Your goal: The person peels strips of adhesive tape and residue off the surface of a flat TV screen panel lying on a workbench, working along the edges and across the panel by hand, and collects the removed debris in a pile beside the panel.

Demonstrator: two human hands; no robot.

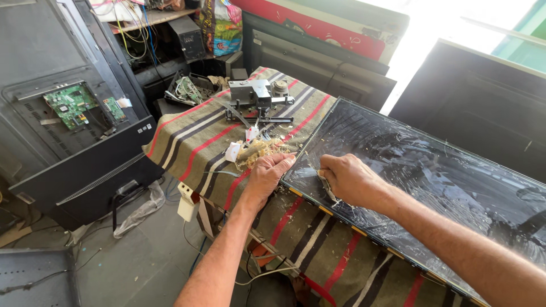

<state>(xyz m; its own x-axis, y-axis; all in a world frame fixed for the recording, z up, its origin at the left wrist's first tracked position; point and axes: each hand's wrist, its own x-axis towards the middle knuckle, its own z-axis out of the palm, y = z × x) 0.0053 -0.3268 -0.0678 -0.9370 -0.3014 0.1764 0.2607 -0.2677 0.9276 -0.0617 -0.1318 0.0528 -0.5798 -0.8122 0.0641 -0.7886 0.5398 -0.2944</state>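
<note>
Landmark: striped cloth, olive-brown fabric with red, black and white bands (193, 139), spread over the worktop.

- On its far end: grey metal bracket assembly with black arms (255, 96); just right of it, a small round speaker (279, 87).
- Off its far left corner: black tray of loose circuit boards (187, 90).
- Left of it: black television back panel, leaning, with an exposed green circuit board (71, 105).
- Below its left edge: white plug adapter (185, 200), hanging; crumpled clear plastic (139, 211) on the grey floor.
- Beyond its far end: colourful printed bag (220, 25).
</note>
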